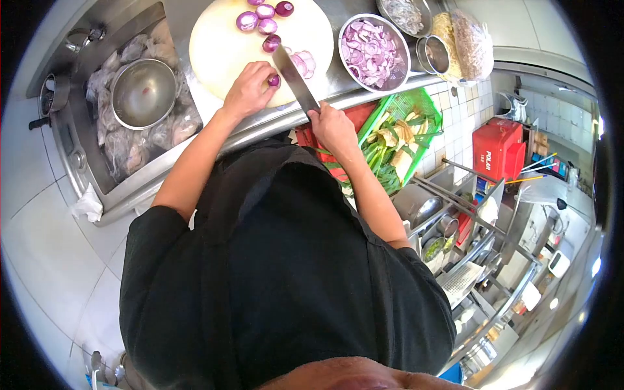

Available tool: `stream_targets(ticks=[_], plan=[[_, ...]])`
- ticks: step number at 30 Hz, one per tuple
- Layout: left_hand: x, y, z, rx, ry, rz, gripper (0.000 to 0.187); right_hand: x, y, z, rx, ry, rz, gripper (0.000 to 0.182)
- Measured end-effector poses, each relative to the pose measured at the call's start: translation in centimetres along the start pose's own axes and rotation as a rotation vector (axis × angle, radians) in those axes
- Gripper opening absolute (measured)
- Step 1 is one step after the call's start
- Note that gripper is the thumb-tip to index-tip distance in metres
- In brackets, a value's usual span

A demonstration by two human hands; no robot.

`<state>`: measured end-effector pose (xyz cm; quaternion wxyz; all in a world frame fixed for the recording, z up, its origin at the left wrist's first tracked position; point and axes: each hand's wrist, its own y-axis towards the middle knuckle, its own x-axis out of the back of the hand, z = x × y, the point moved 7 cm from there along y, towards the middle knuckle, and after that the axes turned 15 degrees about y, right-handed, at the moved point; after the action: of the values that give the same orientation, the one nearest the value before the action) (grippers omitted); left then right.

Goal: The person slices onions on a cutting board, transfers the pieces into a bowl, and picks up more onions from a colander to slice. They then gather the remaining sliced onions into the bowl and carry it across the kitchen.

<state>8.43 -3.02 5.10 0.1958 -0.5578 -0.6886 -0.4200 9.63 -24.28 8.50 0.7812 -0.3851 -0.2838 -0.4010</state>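
Note:
In my right hand [333,130] is the handle of a broad-bladed kitchen knife [296,81]. Its blade reaches over a round cream cutting board [218,45]. My left hand [250,90] rests on the board, fingers curled around a piece of red onion [273,80] to the left of the blade. Sliced red onion [303,64] lies on the board just right of the blade. Several peeled red onions [266,26] sit toward the far side of the board. A metal bowl [339,45] full of sliced red onion stands right of the board.
At left, a sink [166,153] holds plastic-bagged items and a metal bowl [143,94]. A small metal pot [434,54] and bagged food [473,45] stand at the counter's right end. Below the counter, a green crate [432,114] holds leafy vegetables. A metal rack [481,227] stands at right.

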Motion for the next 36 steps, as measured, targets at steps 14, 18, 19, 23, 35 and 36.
stream_targets(ticks=[14,18,19,23,35,36], plan=[[-0.6,-0.1,0.0,-0.092,0.024,0.012,0.024,0.3,-1.2,2.7,0.073,-0.034,-0.01,0.028],[-1.1,-0.6,0.2,-0.048,0.027,0.045,0.024,-0.8,-0.5,2.0,0.073,-0.075,0.015,0.028],[-1.1,-0.5,0.5,-0.029,0.038,0.066,0.024,-0.3,-0.4,2.2,0.074,-0.075,0.009,0.028],[-0.8,-0.8,0.3,-0.018,0.038,0.039,0.022,-1.0,-0.5,1.6,0.077,-0.049,0.001,0.028],[-0.7,-1.0,0.6,0.017,0.022,-0.013,0.022,-1.1,1.1,0.9,0.059,-0.04,0.071,0.033],[-0.5,-1.0,0.3,0.01,0.024,-0.03,0.023,-0.7,1.3,0.8,0.049,-0.032,0.086,0.034]])
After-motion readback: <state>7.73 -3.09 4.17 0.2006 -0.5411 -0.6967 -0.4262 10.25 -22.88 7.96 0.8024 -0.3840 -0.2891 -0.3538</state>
